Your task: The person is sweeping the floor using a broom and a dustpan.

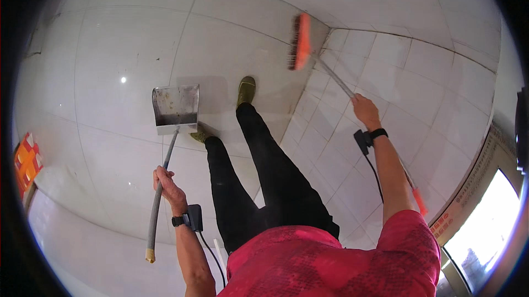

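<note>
My left hand [169,188] is closed round the grey handle of a metal dustpan [177,100]. Its pan, stained inside with dark dirt at the handle end, is in front of my left shoe. My right hand [366,111] grips the thin pole of a broom, whose orange head [303,42] with dark bristles is out ahead of me near the wall corner. The broom head is slightly blurred, and I cannot tell whether it touches the floor. The pole runs back past my right forearm to an orange end.
Large pale tiles cover the floor [127,49], with small dark specks. A white tiled wall [408,98] rises close on my right. An orange and white object [27,162] is at the far left. A bright window [485,225] is at the lower right. My shoes [246,91] are olive.
</note>
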`<action>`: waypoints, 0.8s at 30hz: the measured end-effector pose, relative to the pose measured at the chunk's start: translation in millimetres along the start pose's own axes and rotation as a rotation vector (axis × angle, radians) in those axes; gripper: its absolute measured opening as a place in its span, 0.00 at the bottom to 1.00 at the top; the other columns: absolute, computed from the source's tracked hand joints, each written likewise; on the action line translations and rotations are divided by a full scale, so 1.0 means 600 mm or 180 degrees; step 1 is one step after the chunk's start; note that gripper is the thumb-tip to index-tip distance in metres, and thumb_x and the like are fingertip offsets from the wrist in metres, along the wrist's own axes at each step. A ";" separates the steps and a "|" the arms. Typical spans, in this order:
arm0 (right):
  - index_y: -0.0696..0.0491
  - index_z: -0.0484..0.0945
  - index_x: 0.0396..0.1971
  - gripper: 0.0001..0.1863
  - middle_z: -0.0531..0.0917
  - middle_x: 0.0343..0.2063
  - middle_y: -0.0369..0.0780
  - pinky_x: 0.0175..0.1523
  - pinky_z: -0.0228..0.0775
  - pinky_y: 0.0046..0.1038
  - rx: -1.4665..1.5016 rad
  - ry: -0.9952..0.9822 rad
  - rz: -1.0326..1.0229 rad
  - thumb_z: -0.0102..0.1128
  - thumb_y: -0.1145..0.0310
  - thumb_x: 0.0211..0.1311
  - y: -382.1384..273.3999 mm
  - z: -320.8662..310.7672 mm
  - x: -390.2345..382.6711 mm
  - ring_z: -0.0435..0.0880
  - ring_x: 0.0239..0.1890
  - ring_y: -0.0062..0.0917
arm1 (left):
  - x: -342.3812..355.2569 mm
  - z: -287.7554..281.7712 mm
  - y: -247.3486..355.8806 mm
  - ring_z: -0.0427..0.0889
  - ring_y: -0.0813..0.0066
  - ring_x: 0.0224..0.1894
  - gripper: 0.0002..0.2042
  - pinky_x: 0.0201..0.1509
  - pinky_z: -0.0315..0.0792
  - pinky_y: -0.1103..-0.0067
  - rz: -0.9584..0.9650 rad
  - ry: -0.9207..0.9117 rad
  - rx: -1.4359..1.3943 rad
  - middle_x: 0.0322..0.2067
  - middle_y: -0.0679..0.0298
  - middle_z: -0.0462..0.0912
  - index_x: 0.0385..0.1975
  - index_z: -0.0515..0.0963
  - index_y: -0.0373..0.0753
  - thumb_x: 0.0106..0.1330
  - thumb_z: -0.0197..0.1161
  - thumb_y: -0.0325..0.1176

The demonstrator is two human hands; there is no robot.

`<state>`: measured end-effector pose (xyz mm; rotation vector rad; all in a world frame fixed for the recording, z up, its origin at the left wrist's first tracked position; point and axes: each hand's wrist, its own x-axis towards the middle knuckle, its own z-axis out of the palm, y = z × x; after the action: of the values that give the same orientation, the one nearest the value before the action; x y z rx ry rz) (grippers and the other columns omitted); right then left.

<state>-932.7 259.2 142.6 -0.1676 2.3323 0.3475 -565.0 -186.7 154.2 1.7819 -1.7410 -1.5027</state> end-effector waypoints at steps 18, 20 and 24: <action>0.61 0.74 0.30 0.19 0.78 0.32 0.54 0.45 0.67 0.44 0.0342 0.0031 -0.0410 0.41 0.59 0.62 -0.089 0.095 0.135 0.76 0.38 0.49 | 0.000 0.011 0.015 0.52 0.83 0.18 0.17 0.28 0.61 0.81 -0.0150 0.0281 -0.0271 0.14 0.72 0.53 0.11 0.56 0.43 0.63 0.47 0.35; 0.61 0.74 0.30 0.19 0.78 0.31 0.54 0.45 0.66 0.44 0.0365 0.0173 -0.0655 0.42 0.59 0.62 -0.120 0.081 0.155 0.75 0.38 0.49 | 0.000 0.014 0.019 0.53 0.83 0.18 0.16 0.28 0.61 0.82 -0.0178 0.0285 -0.0337 0.14 0.71 0.53 0.12 0.57 0.43 0.63 0.47 0.34; 0.58 0.73 0.26 0.17 0.78 0.28 0.53 0.40 0.68 0.44 0.0178 0.0729 -0.1414 0.47 0.57 0.60 -0.198 0.052 0.235 0.77 0.35 0.49 | 0.007 0.018 0.012 0.54 0.83 0.19 0.16 0.28 0.61 0.82 -0.0252 0.0322 -0.0488 0.14 0.71 0.54 0.13 0.58 0.42 0.63 0.46 0.34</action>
<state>-984.2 152.9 -2.1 -0.7160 2.4386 0.0418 -578.7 -187.3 152.8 1.8335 -1.4826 -1.5043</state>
